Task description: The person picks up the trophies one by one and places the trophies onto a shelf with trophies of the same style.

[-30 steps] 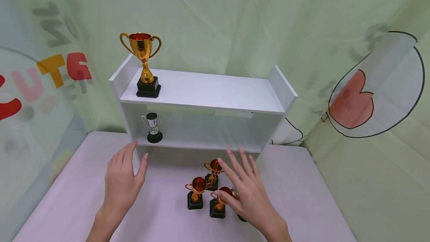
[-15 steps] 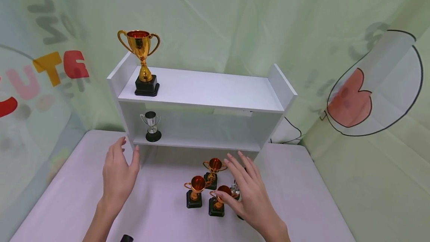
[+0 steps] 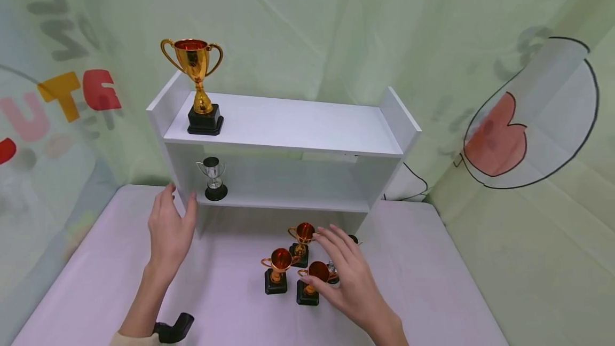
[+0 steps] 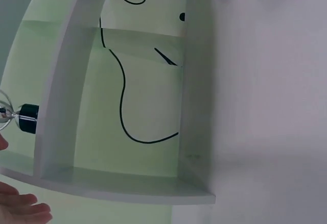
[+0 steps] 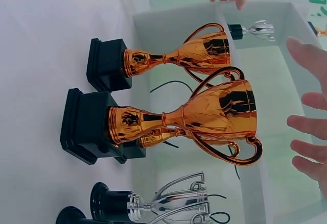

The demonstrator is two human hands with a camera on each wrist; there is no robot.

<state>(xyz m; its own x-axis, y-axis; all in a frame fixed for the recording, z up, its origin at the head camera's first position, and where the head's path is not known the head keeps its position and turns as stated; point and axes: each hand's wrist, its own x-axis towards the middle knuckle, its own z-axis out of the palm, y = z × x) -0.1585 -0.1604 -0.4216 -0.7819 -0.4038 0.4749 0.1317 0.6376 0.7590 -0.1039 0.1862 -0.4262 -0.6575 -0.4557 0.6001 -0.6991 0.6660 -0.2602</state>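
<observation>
In the head view, my left hand (image 3: pixel 169 231) is beside the lower left side of the white shelf (image 3: pixel 288 122), fingers loosely bent and holding nothing; whether it touches the panel I cannot tell. My right hand (image 3: pixel 349 276) hovers over the small trophies, its fingers spread apart from the thumb with nothing between them. Below it stand a front gold trophy (image 3: pixel 314 276), a left gold trophy (image 3: pixel 280 261) and a rear gold trophy (image 3: pixel 304 235). Silver trophies, one of them this silver trophy (image 5: pixel 179 203), stand beside them, mostly hidden by the right hand in the head view.
On the shelf's top board, at the left, stands a large gold trophy (image 3: pixel 196 63). A small silver trophy (image 3: pixel 214 172) occupies the left of the middle board. The shelf stands on a pale-covered table (image 3: pixel 423 287), with printed curtains (image 3: pixel 298 25) behind. A black device (image 3: pixel 175 327) sits at the left wrist.
My left hand has drawn slightly back, then risen a little along the shelf's side. The right hand's fingers have come closer together, still over the trophies. The head view has shifted slightly.
</observation>
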